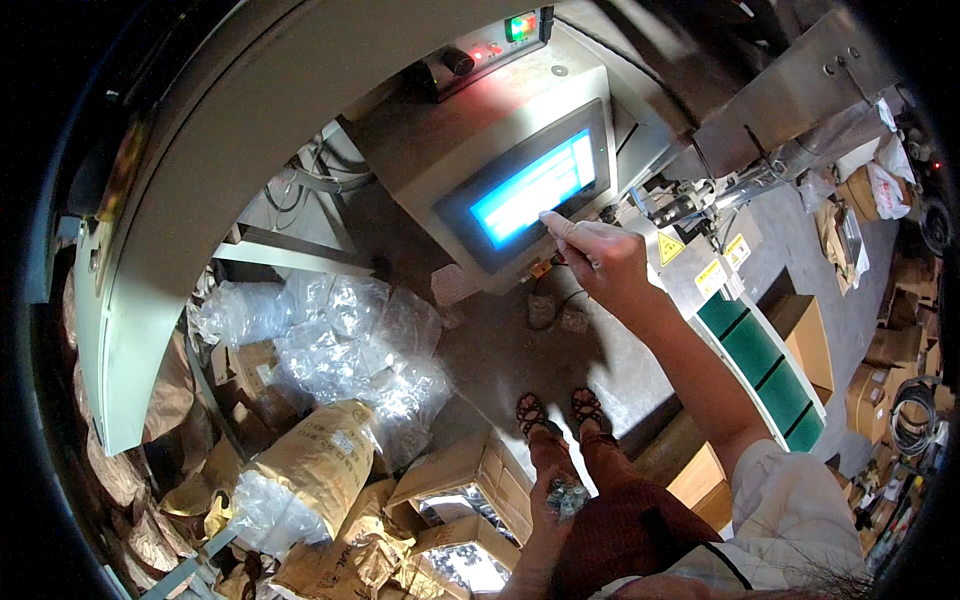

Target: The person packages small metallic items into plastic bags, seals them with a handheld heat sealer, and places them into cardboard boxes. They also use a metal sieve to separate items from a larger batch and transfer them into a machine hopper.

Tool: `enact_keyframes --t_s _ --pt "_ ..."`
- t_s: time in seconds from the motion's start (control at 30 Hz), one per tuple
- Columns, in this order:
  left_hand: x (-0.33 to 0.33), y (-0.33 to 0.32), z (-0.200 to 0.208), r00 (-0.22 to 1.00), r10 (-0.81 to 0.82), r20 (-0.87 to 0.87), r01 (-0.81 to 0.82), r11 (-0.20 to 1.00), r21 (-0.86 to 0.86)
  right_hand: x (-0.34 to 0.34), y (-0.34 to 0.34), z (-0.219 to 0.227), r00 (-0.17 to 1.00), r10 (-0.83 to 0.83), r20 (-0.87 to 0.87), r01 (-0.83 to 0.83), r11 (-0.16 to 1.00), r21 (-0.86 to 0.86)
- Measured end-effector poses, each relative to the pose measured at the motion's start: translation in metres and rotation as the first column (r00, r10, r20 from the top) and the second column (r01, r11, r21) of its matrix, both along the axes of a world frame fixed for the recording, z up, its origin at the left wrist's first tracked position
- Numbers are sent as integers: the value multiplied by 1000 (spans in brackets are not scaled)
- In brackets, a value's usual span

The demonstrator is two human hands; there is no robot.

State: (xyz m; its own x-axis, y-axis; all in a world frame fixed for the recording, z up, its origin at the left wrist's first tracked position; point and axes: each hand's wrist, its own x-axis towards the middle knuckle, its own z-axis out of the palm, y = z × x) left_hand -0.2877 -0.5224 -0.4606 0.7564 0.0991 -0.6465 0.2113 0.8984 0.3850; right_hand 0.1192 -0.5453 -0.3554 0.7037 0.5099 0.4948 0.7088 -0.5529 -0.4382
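My right hand (600, 258) reaches to the control panel's lit touchscreen (535, 187), index finger stretched out to the screen's lower edge and the other fingers curled in. Nothing shows in that hand. Low in front of my body, my left hand (548, 500) holds a small clump of shiny, clear-looking pieces (568, 498); whether they are loose or bagged I cannot make out. Its fingers are partly hidden by them. The screen is set in a grey metal housing (420, 165), with a box with a black knob and lit buttons (485, 52) above it.
A green conveyor belt (755, 358) runs down on the right, beside an open carton (805, 345). Clear plastic bags (350, 325), a brown paper sack (318, 465) and open cartons (470, 490) crowd the lower left. A curved machine frame (205, 150) arches over the left.
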Motion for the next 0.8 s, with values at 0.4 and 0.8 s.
enact_keyframes --t_s 0.4,0.8 --pt "15 11 14 915 74 -397 -158 970 -183 1 12 -4 997 22 73 -20 999 -27" --pt "23 10 15 900 95 -426 -192 963 -190 -5 8 -13 1000 -2 24 4 997 -80"
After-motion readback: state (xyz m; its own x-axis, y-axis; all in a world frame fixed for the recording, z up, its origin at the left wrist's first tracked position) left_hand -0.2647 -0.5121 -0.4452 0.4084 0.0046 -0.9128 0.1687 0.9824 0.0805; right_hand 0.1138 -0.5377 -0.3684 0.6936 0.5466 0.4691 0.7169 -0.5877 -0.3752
